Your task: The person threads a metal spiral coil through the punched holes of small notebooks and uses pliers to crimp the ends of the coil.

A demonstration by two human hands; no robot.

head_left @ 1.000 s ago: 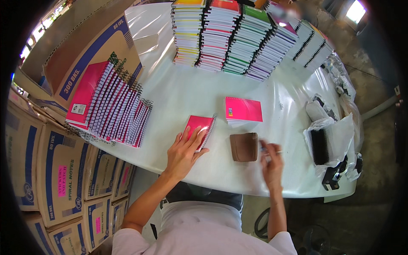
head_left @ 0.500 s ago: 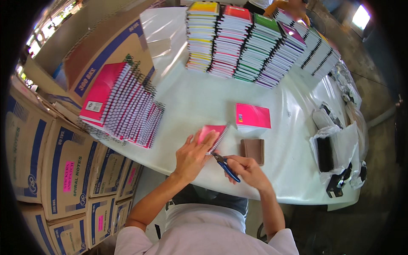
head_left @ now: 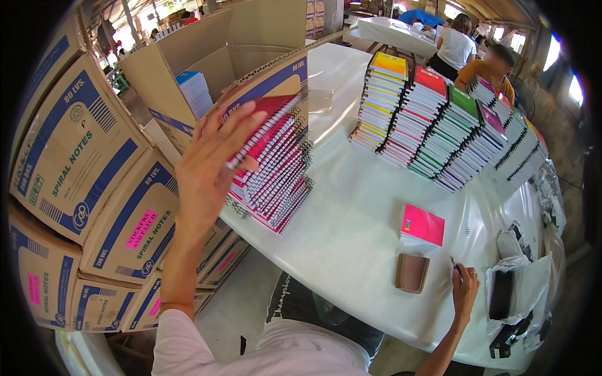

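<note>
A pink spiral notebook (head_left: pixel 274 130) is held by my left hand (head_left: pixel 210 153) at the top of the leaning stack of pink spiral notebooks (head_left: pixel 276 197). My fingers lie across its cover and its coil edge faces me. Over the table's right part, my right hand (head_left: pixel 465 289) is closed around the pliers (head_left: pixel 456 266); only a small dark part of them shows past the fingers. A brown block (head_left: pixel 412 274) sits to the left of that hand. Just beyond the block lies a small pile of pink-covered pads (head_left: pixel 423 224), with no coil visible.
Tall stacks of yellow, red, green and purple notebooks (head_left: pixel 433 125) stand at the far right. An open carton (head_left: pixel 263 81) is behind the pink stack, and closed cartons (head_left: pixel 81 150) pile up at left. Plastic-wrapped black coils (head_left: pixel 501 294) lie at right. Two people (head_left: pixel 486 72) are beyond the table.
My left hand has carried the pink notebook from the table's front to the stack at left. My right hand has moved away rightward with the pliers. The view has turned left.
</note>
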